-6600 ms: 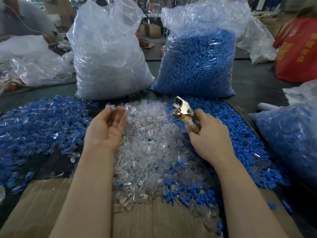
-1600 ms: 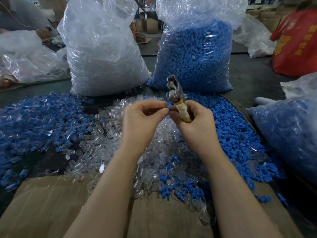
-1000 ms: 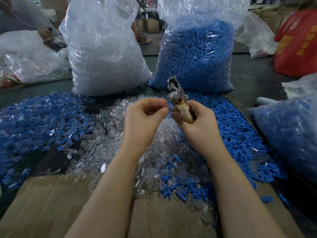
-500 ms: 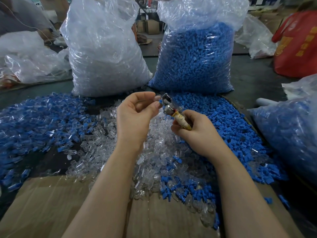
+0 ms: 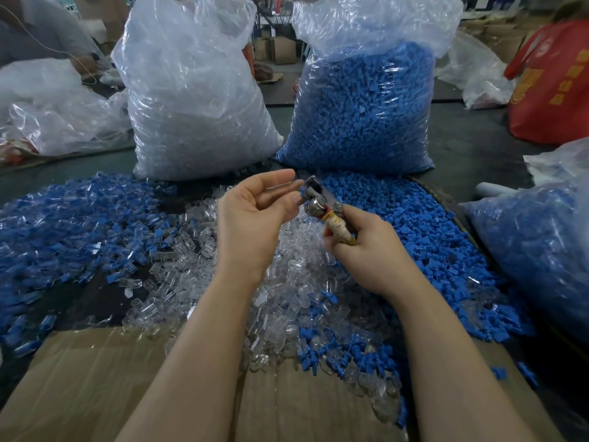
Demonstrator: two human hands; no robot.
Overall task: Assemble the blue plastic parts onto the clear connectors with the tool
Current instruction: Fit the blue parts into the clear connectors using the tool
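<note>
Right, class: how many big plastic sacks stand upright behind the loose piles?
2: a sack of clear connectors at back left, a sack of blue parts at back right. Other bags lie at the edges.

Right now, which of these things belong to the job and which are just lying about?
In use: tool gripped by right hand; left hand pinching a small piece at its head; clear connectors; blue parts.

Lying about: red bag; cardboard; crumpled plastic.

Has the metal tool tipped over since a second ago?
Yes. The tool stood upright against the blue bag; now it leans left toward the left hand.
</note>
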